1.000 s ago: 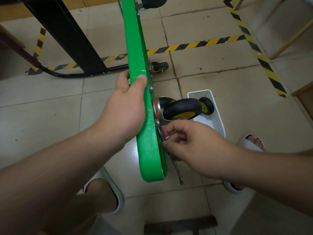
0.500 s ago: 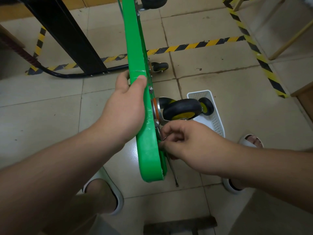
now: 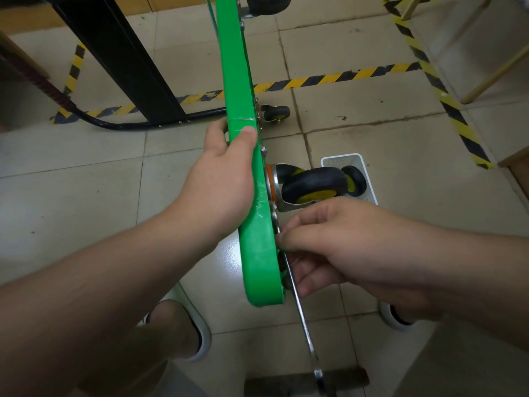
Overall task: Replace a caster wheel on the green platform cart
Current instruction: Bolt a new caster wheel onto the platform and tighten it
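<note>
The green platform cart (image 3: 259, 253) stands on its edge, seen end-on. My left hand (image 3: 220, 179) grips its edge, thumb over the top. A black caster wheel with a yellow hub (image 3: 313, 186) sticks out to the right on a metal bracket. Just below it my right hand (image 3: 337, 242) holds a slim metal wrench (image 3: 303, 313) against the cart's underside by the bracket; the wrench shaft slants down toward me. The bolt under my fingers is hidden. A second caster (image 3: 276, 113) is farther along, and a third (image 3: 267, 4) at the top.
A white plastic basket (image 3: 359, 161) on the tile floor holds a spare caster wheel (image 3: 355, 180). The cart's black handle (image 3: 120, 58) lies at left. Yellow-black tape (image 3: 343, 77) marks the floor. My sandalled feet (image 3: 197, 330) are below, a dark block (image 3: 286, 382) at the bottom.
My right hand has shifted a little lower along the cart and the wrench shaft has swung down, its free end now nearer to me. The left hand has stayed put.
</note>
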`<state>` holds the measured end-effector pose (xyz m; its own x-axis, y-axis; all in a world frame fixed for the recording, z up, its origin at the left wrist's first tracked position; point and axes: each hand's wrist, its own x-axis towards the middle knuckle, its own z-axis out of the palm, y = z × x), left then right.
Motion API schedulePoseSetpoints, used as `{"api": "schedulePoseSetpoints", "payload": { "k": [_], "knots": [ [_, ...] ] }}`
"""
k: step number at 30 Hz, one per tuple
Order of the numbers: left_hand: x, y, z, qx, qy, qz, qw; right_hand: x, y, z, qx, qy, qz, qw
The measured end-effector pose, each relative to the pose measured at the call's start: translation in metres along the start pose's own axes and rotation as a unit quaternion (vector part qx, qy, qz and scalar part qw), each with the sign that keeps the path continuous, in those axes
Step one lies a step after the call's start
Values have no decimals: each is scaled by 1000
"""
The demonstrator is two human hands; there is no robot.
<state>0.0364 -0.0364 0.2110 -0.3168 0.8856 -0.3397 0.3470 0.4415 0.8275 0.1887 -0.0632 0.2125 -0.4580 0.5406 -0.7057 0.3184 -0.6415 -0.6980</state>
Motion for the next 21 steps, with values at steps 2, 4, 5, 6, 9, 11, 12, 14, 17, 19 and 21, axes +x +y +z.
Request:
{"api": "schedulePoseSetpoints", "payload": {
  "k": [2, 4, 5, 6, 9, 11, 12, 14, 17, 19, 21],
  "knots": [
    [0, 1, 0, 0, -1, 1, 1000, -4, -5, 1, 16, 6, 3, 1000],
    [0, 0, 0, -7, 2, 2, 1000, -6, -9, 1, 24, 19, -1, 1000],
    [1, 0, 1, -9, 5, 1, 1000, -8, -12, 0, 27, 21, -3, 999],
    [1, 0, 1, -8, 7, 0, 1000, -9, -15, 0, 34, 19, -5, 999],
    [0, 0, 1, 10, 12, 3, 1000, -12, -24, -2, 72, 0, -4, 997],
    [0, 1, 1, 12, 14, 6, 1000, -12, -31, -4, 102, -10, 4, 995],
    [0, 2, 1, 11, 14, 4, 1000, -12, -34, -4, 114, -14, 12, 993],
    [0, 1, 1, 8, 14, 4, 1000, -10, -39, -4, 127, -18, 28, 991],
    [1, 1, 1, 10, 14, 9, 1000, -7, -41, -3, 114, -9, 39, 993],
    [1, 0, 1, 12, 13, 12, 1000, -6, -41, -3, 106, -4, 40, 994],
    [1, 0, 0, 13, 14, 11, 1000, -5, -40, -4, 102, 0, 42, 994]
  ]
}}
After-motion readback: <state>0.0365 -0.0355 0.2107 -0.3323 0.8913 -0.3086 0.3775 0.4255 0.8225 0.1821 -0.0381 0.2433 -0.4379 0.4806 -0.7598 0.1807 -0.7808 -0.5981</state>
